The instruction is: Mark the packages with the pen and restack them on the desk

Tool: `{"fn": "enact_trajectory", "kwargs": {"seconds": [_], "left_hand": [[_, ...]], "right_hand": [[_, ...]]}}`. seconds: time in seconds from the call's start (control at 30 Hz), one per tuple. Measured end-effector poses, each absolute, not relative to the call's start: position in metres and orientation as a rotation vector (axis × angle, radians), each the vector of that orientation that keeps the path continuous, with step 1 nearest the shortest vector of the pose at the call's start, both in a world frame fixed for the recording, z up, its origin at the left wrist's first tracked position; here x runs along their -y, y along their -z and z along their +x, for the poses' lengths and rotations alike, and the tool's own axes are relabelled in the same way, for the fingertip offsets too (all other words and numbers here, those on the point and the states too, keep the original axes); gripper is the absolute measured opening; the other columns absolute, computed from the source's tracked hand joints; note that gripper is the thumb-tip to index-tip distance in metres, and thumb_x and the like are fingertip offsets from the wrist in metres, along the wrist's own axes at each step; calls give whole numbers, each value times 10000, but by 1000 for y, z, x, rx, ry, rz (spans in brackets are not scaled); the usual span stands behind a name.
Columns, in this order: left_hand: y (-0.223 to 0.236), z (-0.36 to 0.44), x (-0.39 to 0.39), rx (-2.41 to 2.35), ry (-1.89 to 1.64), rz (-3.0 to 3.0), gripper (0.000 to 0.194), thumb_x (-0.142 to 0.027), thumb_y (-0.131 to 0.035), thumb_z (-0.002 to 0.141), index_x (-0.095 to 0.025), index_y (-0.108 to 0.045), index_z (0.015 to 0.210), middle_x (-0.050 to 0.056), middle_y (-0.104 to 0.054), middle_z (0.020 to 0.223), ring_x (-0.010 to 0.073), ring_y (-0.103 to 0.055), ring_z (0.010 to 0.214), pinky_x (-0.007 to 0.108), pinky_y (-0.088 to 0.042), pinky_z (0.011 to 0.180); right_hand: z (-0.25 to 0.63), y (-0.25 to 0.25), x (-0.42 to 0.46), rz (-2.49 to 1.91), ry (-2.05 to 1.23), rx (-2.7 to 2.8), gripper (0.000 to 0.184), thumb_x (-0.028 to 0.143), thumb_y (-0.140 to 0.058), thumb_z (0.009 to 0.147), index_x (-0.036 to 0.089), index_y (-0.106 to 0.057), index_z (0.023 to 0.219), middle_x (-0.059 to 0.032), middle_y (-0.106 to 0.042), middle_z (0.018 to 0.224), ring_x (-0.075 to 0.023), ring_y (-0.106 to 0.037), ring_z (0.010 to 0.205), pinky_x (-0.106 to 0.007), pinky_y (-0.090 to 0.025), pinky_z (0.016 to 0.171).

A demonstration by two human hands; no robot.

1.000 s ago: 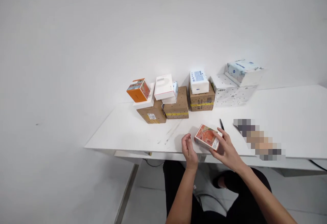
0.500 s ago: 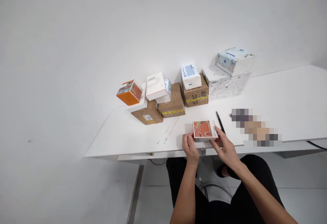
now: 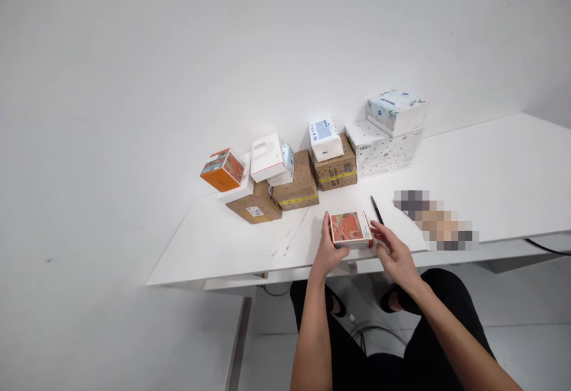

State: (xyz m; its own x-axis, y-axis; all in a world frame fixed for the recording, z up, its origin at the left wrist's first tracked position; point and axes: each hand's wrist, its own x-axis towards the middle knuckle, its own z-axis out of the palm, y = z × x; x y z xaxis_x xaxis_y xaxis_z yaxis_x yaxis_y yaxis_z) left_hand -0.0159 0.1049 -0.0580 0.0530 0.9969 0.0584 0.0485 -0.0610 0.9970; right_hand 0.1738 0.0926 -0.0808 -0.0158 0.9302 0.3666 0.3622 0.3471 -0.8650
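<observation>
A small box (image 3: 350,228) with an orange-red printed top and a white strip on its right side is near the table's front edge. My left hand (image 3: 329,252) grips its left side, fingers along the far left corner and thumb across the front. Beside the box's right edge is my right hand (image 3: 396,259), its fingers spread and slightly bent, the fingertips at or just off the edge. A black pen (image 3: 377,209) lies just beyond the right fingertips.
Along the wall on the white table (image 3: 214,248) stand brown cartons (image 3: 297,185) and a white dotted carton (image 3: 379,150). Stacked on them are an orange box (image 3: 223,171), a white box (image 3: 267,157) and tissue packs (image 3: 325,139). A pixelated patch (image 3: 439,221) hides something at right.
My left hand has opened out from curled fingers to wrap the box's left side. The right fingers have loosened from its right side. The whole view has shifted slightly.
</observation>
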Motion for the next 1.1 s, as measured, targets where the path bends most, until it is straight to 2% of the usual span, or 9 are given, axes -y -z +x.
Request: {"fn": "enact_trajectory", "kwargs": {"seconds": [0.1,0.2,0.37,0.47,0.6,0.73,0.93,1.1], "left_hand": [[57,-17,-106,-1055,-1136,1214,1114,-287,-803,614,-260,-107,1483,150,-389,1447,284,-504,1244,431,-441,1009],[61,-16,-105,-1052,-1162,1213,1057,-358,-833,587,-248,-222,1443,148,-430,1407,295,-490,1253,437,-438,1014],[64,-18,-103,-1146,-1271,1361,932,-319,-827,599,-254,-328,1384,121,-437,1379,287,-440,1289,434,-381,1065],[49,-24,-102,-1269,-1319,1525,908,-294,-797,640,-286,-316,1410,107,-383,1397,289,-395,1319,441,-336,1094],[17,-31,-102,-1414,-1242,1787,907,-256,-777,663,-331,-303,1433,89,-380,1379,287,-345,1339,474,-265,1127],[18,-27,-106,-1421,-1238,1796,899,-282,-790,652,-305,-329,1422,110,-357,1399,300,-325,1349,489,-268,1122],[65,-16,-105,-1261,-1350,1397,1048,-355,-773,685,-326,-81,1471,138,-277,1488,257,-363,1353,425,-374,1070],[70,-17,-103,-1191,-1276,1391,1078,-280,-752,692,-316,-17,1480,149,-248,1524,258,-343,1375,414,-373,1070]], "right_hand": [[187,72,-112,-1439,-446,1537,390,333,-450,883,195,-536,1238,-125,-600,1091,-227,-627,898,-390,-534,771],[191,65,-135,-1743,-269,1689,478,426,-506,851,157,-545,1245,-160,-585,1045,-281,-603,911,-399,-508,716],[181,61,-154,-1969,-252,1947,417,303,-425,889,182,-548,1269,-162,-635,959,-271,-613,834,-336,-448,611],[185,64,-158,-1931,-315,1872,441,286,-416,877,158,-547,1279,-145,-658,906,-246,-622,752,-329,-435,601],[201,72,-164,-1656,-560,1686,456,330,-446,841,149,-571,1241,-39,-635,700,-195,-588,627,-314,-448,612],[208,78,-163,-1465,-602,1608,416,359,-400,868,166,-626,1160,-27,-579,693,-174,-542,598,-315,-454,618],[208,80,-157,-1370,-731,1521,331,333,-401,858,193,-661,1008,-43,-612,781,-186,-581,699,-332,-476,681],[209,80,-154,-1303,-799,1440,287,297,-453,805,190,-641,994,-28,-626,759,-168,-575,662,-310,-474,640]]}}
